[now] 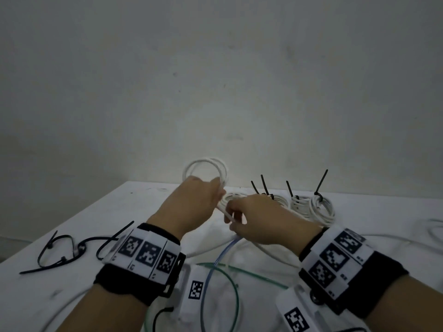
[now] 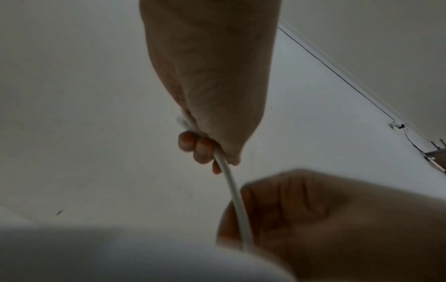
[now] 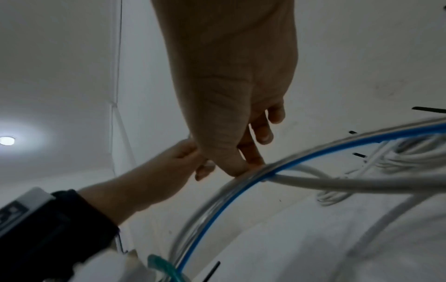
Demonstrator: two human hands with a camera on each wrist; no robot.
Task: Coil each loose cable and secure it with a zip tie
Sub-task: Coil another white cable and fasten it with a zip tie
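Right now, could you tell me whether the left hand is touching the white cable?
Touching: the left wrist view shows the left hand with fingers curled round the white cable.

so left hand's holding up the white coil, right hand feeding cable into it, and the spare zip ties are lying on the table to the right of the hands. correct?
Nearly. The spare zip ties lie left of the hands, as the head view shows. The left hand does hold the white coil while the right hand feeds cable.
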